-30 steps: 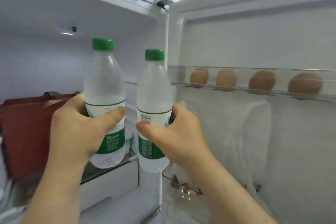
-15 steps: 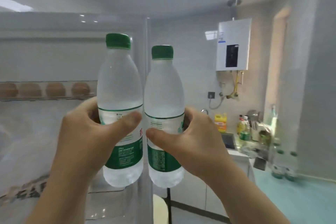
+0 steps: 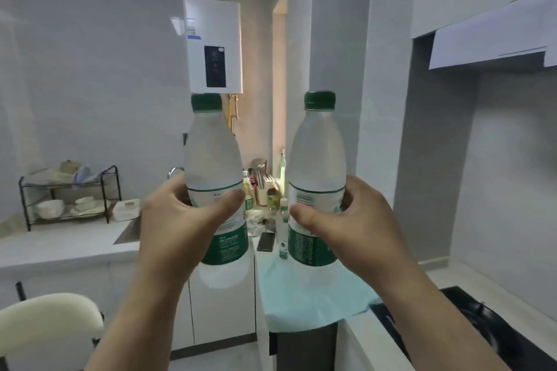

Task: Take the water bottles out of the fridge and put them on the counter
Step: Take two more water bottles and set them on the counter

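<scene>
I hold two clear water bottles with green caps and green labels, both upright in the air in front of me. My left hand (image 3: 177, 226) grips the left water bottle (image 3: 212, 156) around its middle. My right hand (image 3: 349, 226) grips the right water bottle (image 3: 316, 156) the same way. Below and behind them runs the white counter (image 3: 60, 247), partly covered by a light teal cloth (image 3: 307, 295) under the right bottle. A third, smaller-looking water bottle (image 3: 283, 229) stands on the counter between my two bottles. The fridge is out of view.
A black dish rack (image 3: 69, 193) with bowls stands at the back left beside a sink (image 3: 128, 233). Condiment bottles and utensils (image 3: 262, 184) crowd the corner, with a dark phone (image 3: 266, 241) nearby. A black cooktop (image 3: 482, 328) lies at the right, a white chair back (image 3: 48, 322) at the lower left.
I have turned away from the fridge toward the kitchen counter, carrying both bottles. The bottles have moved apart from each other, and the fridge door with eggs has left the view.
</scene>
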{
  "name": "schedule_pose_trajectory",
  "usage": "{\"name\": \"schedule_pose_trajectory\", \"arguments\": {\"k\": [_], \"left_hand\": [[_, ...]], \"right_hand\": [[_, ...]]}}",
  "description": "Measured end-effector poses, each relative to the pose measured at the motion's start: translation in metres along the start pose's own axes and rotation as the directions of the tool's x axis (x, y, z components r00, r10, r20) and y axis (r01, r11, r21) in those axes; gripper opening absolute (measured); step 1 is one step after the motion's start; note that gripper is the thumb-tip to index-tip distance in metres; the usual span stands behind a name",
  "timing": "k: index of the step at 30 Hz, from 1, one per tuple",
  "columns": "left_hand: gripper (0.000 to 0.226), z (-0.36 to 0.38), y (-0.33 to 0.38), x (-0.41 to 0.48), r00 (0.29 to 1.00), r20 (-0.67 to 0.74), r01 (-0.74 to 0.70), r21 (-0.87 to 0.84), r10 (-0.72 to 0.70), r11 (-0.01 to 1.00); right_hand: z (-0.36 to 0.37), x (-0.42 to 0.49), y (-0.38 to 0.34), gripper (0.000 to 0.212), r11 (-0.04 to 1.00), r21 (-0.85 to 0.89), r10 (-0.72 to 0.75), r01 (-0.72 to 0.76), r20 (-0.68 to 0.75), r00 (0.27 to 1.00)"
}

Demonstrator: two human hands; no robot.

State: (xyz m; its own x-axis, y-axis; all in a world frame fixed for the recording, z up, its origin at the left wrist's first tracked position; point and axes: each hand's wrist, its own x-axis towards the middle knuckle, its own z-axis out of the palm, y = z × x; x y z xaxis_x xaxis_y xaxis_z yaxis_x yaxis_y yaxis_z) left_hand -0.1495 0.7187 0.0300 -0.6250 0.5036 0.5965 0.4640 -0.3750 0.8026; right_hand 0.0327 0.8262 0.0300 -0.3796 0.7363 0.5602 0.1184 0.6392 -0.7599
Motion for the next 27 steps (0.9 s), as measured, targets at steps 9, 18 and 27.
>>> {"name": "schedule_pose_trajectory", "arguments": {"k": [9, 18, 27], "left_hand": [[0.038, 0.125, -0.172, 0.104, 0.980, 0.102, 0.171, 0.012, -0.172, 0.985], [0.050, 0.238, -0.346, 0.140, 0.919, 0.123, 0.355, 0.153, -0.375, 0.922], [0.041, 0.315, -0.532, 0.139, 0.851, 0.016, 0.507, 0.235, -0.525, 0.829]], "right_hand": [[0.026, 0.120, 0.166, 0.038, 0.978, -0.061, 0.193, -0.199, -0.092, 0.977], [0.076, 0.208, 0.363, 0.047, 0.908, -0.087, 0.413, -0.410, 0.026, 0.910], [0.160, 0.241, 0.570, 0.048, 0.850, -0.112, 0.525, -0.514, 0.114, 0.844]]}}
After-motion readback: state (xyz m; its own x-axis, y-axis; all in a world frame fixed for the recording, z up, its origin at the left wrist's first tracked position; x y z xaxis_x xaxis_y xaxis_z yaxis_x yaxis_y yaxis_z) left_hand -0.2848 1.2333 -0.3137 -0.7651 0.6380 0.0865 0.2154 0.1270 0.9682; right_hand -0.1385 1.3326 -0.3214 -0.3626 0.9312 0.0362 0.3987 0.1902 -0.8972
